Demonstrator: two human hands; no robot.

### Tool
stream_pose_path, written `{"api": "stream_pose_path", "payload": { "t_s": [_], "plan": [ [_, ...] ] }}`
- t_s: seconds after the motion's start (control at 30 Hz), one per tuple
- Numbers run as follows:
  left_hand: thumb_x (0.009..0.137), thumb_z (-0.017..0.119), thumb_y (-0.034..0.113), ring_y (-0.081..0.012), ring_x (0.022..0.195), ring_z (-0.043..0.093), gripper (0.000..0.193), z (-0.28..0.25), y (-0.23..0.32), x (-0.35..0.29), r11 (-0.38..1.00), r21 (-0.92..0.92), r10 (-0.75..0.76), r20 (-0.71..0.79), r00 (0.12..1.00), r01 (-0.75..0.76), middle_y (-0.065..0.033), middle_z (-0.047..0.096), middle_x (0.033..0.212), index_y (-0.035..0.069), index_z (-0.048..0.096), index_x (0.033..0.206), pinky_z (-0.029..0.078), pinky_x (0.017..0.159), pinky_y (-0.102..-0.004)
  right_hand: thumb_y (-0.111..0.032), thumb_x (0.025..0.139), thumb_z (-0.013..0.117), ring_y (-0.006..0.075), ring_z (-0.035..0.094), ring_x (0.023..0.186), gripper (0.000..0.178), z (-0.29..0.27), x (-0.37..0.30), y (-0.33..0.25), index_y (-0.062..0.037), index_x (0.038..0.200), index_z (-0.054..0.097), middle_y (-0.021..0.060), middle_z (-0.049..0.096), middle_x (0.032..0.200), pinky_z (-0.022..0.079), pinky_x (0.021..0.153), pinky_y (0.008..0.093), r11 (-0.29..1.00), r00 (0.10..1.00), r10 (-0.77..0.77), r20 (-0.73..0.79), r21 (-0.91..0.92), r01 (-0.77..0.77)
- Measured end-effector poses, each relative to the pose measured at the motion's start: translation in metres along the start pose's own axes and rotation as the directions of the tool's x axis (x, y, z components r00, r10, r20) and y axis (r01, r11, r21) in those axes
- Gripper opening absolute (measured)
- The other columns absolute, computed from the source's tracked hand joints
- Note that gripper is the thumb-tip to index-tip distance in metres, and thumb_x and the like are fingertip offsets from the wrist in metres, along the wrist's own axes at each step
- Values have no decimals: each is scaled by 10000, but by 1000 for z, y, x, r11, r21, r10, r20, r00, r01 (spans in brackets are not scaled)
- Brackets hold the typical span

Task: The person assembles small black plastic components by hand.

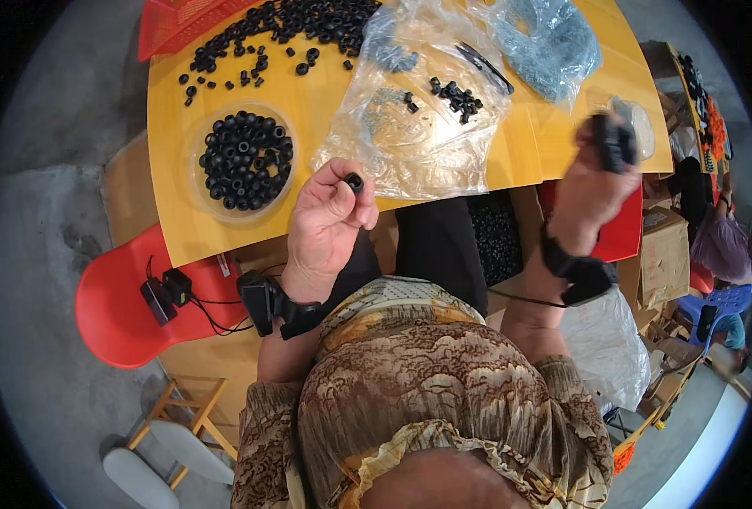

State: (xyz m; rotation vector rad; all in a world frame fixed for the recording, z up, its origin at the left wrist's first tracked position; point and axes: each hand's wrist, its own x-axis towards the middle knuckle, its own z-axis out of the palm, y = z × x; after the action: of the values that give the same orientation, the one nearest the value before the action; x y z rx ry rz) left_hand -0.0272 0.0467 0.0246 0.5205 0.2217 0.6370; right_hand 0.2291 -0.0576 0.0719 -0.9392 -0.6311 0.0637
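My left hand pinches a small black ring-shaped part between thumb and fingertips, just in front of the table's near edge. My right hand is raised over the right side of the table and smeared by motion. A chunky black object is in it, too blurred to name. Left of my left hand, a clear round tub holds many black parts with round holes. Ahead lies a clear plastic bag, spread flat, bearing small black pieces and black tweezers.
Loose black parts cover the far left of the yellow table, beside a red basket. A bag of small grey pieces lies far right. Below the table are a box of black pieces and a red stool.
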Motion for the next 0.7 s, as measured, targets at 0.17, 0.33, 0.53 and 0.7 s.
{"api": "stream_pose_path", "payload": {
  "t_s": [0.17,0.33,0.53,0.7],
  "plan": [
    [820,580,94,-140,638,528,159,7,-2,-5,988,141,73,-23,997,-69,-117,585,821,20,504,938,436,596,-254,-123,802,494,146,544,677,157,18,-12,-15,0,828,588,88,580,767,432,593,242,989,976,-43,215,-131,73],
    [803,605,76,-103,652,548,161,18,4,-12,924,358,136,15,991,-133,-104,595,805,7,511,914,453,603,-205,79,689,629,111,544,691,91,59,-97,-10,9,738,597,47,570,746,435,626,225,879,742,464,484,-144,-455],
    [800,599,43,-87,681,547,148,29,10,-24,831,536,164,21,986,-150,-69,580,791,-7,509,906,459,631,-198,19,715,666,112,543,710,104,66,-109,-17,0,787,593,40,549,773,438,629,228,819,612,528,588,-162,-551],
    [805,585,18,-72,697,534,135,27,6,-27,816,561,160,15,987,-141,-37,557,791,-11,510,913,451,632,-192,16,710,671,125,543,712,119,61,-113,-21,-7,789,585,42,546,766,435,622,236,872,629,481,611,-261,-413]
  ]
}}
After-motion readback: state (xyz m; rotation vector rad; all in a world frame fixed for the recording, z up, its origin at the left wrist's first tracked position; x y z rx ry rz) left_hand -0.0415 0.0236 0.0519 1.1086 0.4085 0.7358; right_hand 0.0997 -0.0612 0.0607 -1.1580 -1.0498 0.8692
